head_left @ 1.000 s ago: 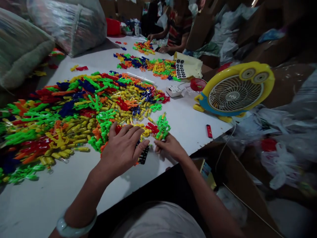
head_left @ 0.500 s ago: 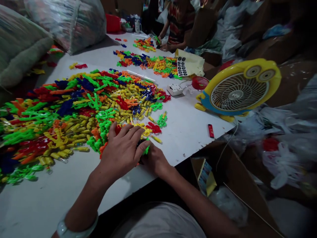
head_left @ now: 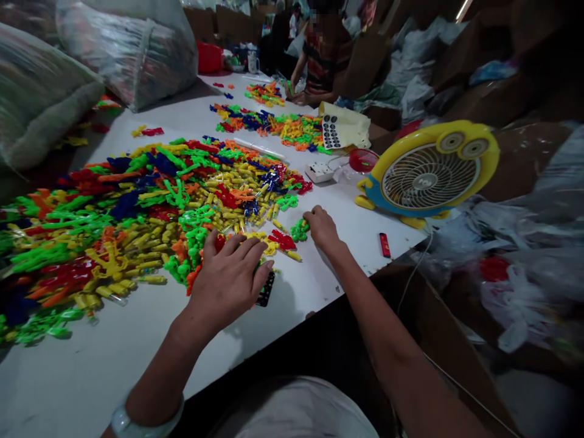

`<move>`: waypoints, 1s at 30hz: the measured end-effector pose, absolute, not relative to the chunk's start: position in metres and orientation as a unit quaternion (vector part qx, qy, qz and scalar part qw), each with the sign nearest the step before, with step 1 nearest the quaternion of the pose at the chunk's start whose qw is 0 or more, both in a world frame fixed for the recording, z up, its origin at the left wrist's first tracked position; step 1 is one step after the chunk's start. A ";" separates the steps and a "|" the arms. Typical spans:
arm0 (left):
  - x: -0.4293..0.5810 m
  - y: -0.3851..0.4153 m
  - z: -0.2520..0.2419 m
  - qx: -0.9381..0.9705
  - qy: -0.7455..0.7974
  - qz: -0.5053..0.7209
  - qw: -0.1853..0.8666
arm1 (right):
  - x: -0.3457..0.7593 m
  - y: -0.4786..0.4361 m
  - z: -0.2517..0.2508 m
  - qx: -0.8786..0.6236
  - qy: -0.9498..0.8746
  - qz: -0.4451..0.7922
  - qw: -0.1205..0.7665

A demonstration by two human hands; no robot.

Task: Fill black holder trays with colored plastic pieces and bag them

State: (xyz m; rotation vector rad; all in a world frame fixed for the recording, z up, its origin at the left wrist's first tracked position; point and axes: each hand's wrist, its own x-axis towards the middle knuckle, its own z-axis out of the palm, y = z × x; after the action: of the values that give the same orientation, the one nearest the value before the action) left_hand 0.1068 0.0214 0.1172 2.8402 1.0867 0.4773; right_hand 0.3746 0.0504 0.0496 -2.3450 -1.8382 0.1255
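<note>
My left hand (head_left: 230,271) lies palm down with its fingers stretched out over the near edge of a pile of bright plastic figures (head_left: 177,188). Partly under its thumb is a small black piece with pale dots (head_left: 266,289); what else the palm covers is hidden. My right hand (head_left: 323,230) is reached out to the right of the pile, its curled fingertips on a small bright green plastic figure (head_left: 300,230). Between the hands lie a red figure (head_left: 283,239) and a yellow tube-like piece (head_left: 291,255). Several more yellow tubes (head_left: 155,243) are mixed through the pile.
A yellow fan (head_left: 429,176) stands on the white table (head_left: 114,365) at right, near a red lighter (head_left: 384,245) and a white power socket (head_left: 319,171). Big stuffed bags (head_left: 132,55) crowd the far left. Another person (head_left: 323,61) works behind more figures.
My right hand has left the spot beside my left thumb and moved forward and right to the green figure. The black piece now shows. My left hand has stayed nearly in place.
</note>
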 end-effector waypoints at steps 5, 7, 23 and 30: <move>0.106 0.021 0.117 0.924 0.350 0.153 0.026 | 0.378 0.018 0.043 -0.790 -0.596 0.107 0.101; 0.106 0.022 0.116 0.924 0.351 0.150 0.020 | 0.361 0.003 0.042 -0.779 -0.542 0.225 0.220; 0.107 0.021 0.119 0.928 0.350 0.130 0.016 | 0.272 -0.017 0.012 -0.607 -0.577 0.332 0.435; 0.107 0.021 0.119 0.922 0.357 0.145 0.029 | 0.264 -0.016 0.014 -0.550 -0.470 0.476 0.500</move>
State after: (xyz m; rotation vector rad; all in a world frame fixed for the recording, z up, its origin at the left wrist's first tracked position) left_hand 0.1072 0.0210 0.1188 2.8439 1.1025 0.4478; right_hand 0.2643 -0.0165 0.0139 -1.3291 -1.1378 1.1519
